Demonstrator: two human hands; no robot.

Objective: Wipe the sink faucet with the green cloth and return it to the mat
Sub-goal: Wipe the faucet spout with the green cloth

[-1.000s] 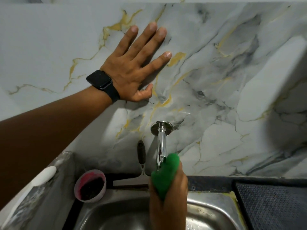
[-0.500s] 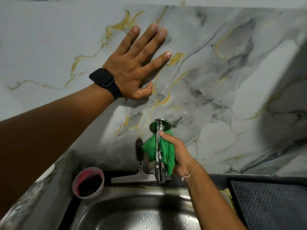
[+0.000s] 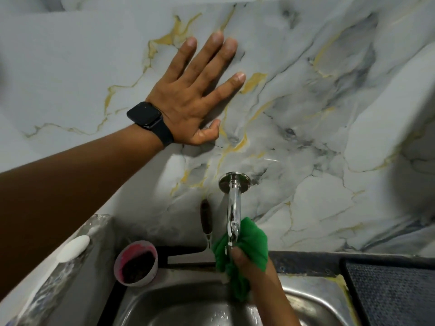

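Marble wall (image 3: 329, 114) takes the flat, spread left hand (image 3: 195, 100), apparently bracing the person over the sink (image 3: 188, 307). Below it, the right hand (image 3: 249, 262) has fingers clenched around the green cloth (image 3: 251, 241), wrapped about the lower end of the faucet (image 3: 233, 208); mat (image 3: 395, 292) waits at right.

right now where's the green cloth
In the head view the green cloth is low and centre, bunched in the right hand around the lower end of the faucet, above the sink.
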